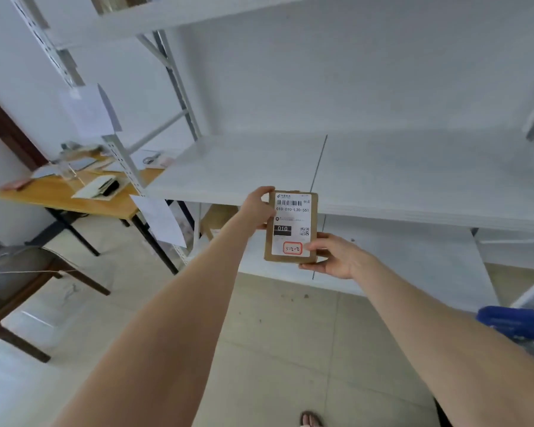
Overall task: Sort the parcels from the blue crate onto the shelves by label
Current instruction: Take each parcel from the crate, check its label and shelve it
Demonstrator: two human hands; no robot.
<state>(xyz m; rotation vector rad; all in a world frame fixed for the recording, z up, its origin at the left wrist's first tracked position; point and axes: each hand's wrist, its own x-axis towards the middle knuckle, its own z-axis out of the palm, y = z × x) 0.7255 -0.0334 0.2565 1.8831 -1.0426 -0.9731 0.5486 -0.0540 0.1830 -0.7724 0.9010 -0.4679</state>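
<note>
I hold a small brown cardboard parcel (291, 224) up in front of the white shelf board (259, 171), its white label facing me with a barcode, the text 010-010-L30-551 and a red-framed handwritten sticker. My left hand (257, 204) grips its upper left edge. My right hand (333, 255) holds its lower right corner from below. A corner of the blue crate (515, 323) shows at the right edge; its contents are mostly out of frame.
A lower white shelf (413, 260) runs beneath the parcel. A perforated shelf post (127, 167) carries hanging paper sheets. Left of it stands a wooden desk (74, 198) with clutter, and a dark chair (19, 288) sits lower left. Tiled floor lies below.
</note>
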